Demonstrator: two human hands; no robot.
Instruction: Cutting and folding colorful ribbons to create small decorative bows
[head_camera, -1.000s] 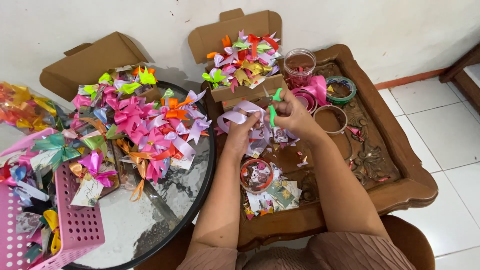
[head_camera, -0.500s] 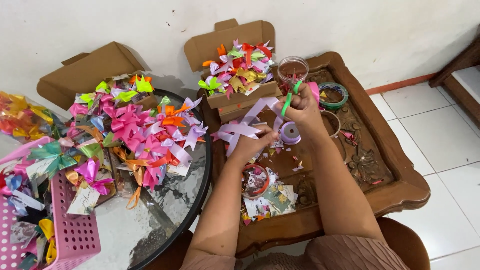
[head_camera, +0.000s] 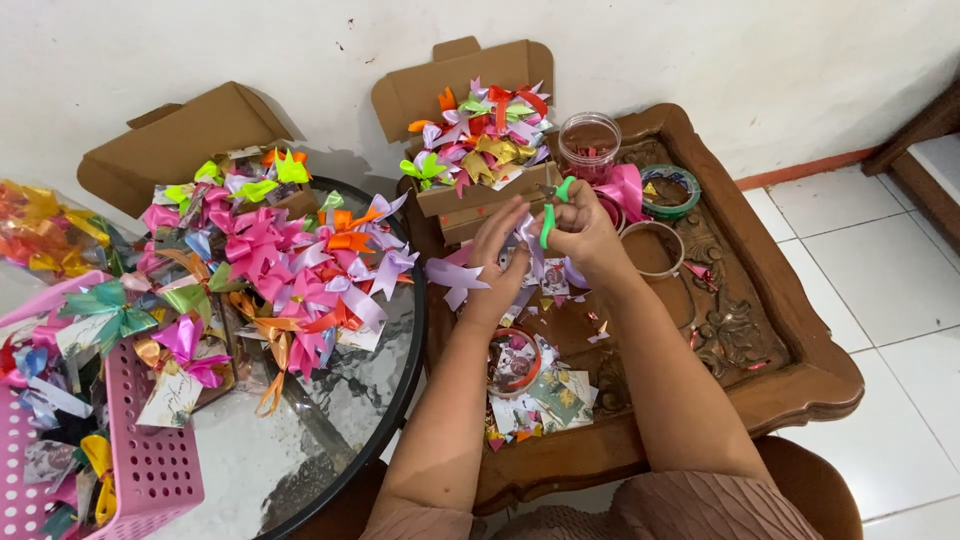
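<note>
Nearest the camera, a pink perforated plastic basket (head_camera: 130, 470) holding ribbon bows sits at the left edge of the round glass-topped desk (head_camera: 330, 420). On the carved brown wooden desk (head_camera: 790, 370) beside it lies a small heap of paper cards and ribbon scraps (head_camera: 535, 395). Above that heap the left hand (head_camera: 500, 255) has its grip pinched together on a lilac satin ribbon bow (head_camera: 455, 278), whose tails hang out to the left. Touching it, the right hand (head_camera: 590, 232) has its grip clamped on small green-handled scissors (head_camera: 550, 215), blades at the ribbon. Just beyond stand rolls of tape (head_camera: 655, 250) and a clear plastic jar (head_camera: 590, 145). Farther back, an open brown cardboard box (head_camera: 470, 95) is filled with mixed-colour bows, and a second open cardboard box (head_camera: 170, 140) stands behind the pile of pink, orange and green bows (head_camera: 280, 250).
</note>
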